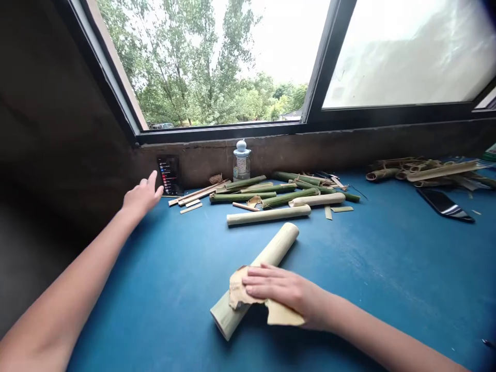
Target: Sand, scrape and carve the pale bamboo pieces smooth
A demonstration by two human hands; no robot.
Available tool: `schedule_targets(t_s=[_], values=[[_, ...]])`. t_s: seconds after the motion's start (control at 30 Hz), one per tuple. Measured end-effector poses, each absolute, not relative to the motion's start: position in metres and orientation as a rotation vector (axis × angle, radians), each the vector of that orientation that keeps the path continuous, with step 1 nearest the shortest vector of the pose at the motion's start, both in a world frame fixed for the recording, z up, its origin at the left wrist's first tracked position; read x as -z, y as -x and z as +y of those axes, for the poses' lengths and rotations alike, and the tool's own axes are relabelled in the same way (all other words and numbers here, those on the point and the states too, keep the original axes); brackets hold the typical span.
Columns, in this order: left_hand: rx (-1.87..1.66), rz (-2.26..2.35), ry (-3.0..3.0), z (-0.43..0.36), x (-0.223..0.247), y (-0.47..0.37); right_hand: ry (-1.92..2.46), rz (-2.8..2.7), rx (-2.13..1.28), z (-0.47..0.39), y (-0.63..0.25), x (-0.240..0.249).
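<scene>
A peeled, pale bamboo tube [277, 247] lies slantwise on the blue table in front of me. My right hand [284, 289] is closed over its middle, pressing a torn tan sheet of sandpaper [237, 287] against it. One loose flap of the sheet hangs below the palm. Far to the left, my left hand [141, 196] reaches out empty, its index finger extended toward a phone [169, 174] propped upright against the wall. The phone's screen is lit with a dark list. Whether the fingertip touches the screen I cannot tell.
Behind the tube, another pale bamboo piece [269, 215] lies in front of a pile of green bamboo sticks [287, 198] and thin strips. A lidded jar [242, 161] stands by the wall. Split bamboo [437, 171] and a dark, glossy flat object [445, 204] lie at right.
</scene>
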State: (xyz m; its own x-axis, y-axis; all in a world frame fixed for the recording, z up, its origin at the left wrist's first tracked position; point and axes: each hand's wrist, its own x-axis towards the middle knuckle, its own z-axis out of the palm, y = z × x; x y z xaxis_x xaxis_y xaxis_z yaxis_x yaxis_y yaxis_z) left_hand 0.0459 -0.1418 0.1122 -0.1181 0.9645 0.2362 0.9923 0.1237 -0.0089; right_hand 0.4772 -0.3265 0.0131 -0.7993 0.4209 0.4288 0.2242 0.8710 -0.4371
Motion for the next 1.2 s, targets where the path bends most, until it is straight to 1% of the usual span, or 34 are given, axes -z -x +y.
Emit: schedule_targets(t_s=[0.03, 0.13, 0.17, 0.37, 0.47, 0.57, 0.63, 0.73, 0.8, 0.87, 0.93, 1.03, 1.1, 1.2], values=[[0.226, -2.218, 1.954, -0.127, -0.109, -0.041, 0.512, -2.493, -0.516, -0.323, -0.48, -0.012], [0.24, -2.198, 1.959, -0.096, -0.104, -0.043, 0.793, -2.341, -0.373, -0.313, -0.492, -0.01], [0.242, -2.189, 1.96, -0.089, -0.104, -0.046, 0.827, -2.327, -0.343, -0.313, -0.493, -0.011], [0.364, -2.174, 1.931, -0.079, -0.095, -0.053, 0.541, -2.538, -0.446, -0.332, -0.472, -0.019], [0.4, -2.16, 1.926, -0.083, -0.091, -0.047, 0.666, -2.44, -0.39, -0.324, -0.477, -0.017], [0.328, -2.229, 1.94, -0.08, -0.092, -0.04, 0.84, -2.338, -0.341, -0.318, -0.484, -0.013], [0.321, -2.266, 1.921, -0.077, -0.092, -0.035, 0.82, -2.371, -0.347, -0.319, -0.484, -0.012], [0.408, -2.269, 1.882, -0.076, -0.087, -0.028, 0.659, -2.467, -0.366, -0.317, -0.487, -0.011], [0.426, -2.278, 1.871, -0.08, -0.078, -0.022, 0.715, -2.397, -0.305, -0.309, -0.494, -0.008], [0.374, -2.271, 1.9, -0.086, -0.066, -0.016, 0.872, -2.273, -0.217, -0.302, -0.501, -0.006], [0.241, -2.189, 2.004, -0.092, -0.054, -0.009, 0.931, -2.258, -0.196, -0.302, -0.499, -0.004], [0.038, -2.014, 2.174, -0.096, -0.043, 0.001, 0.736, -2.413, -0.3, -0.312, -0.485, -0.004], [-0.032, -1.942, 2.235, -0.095, -0.04, 0.005, 0.612, -2.463, -0.347, -0.316, -0.478, -0.005], [-0.093, -1.902, 2.275, -0.092, -0.039, 0.009, 0.706, -2.363, -0.318, -0.312, -0.48, -0.007]])
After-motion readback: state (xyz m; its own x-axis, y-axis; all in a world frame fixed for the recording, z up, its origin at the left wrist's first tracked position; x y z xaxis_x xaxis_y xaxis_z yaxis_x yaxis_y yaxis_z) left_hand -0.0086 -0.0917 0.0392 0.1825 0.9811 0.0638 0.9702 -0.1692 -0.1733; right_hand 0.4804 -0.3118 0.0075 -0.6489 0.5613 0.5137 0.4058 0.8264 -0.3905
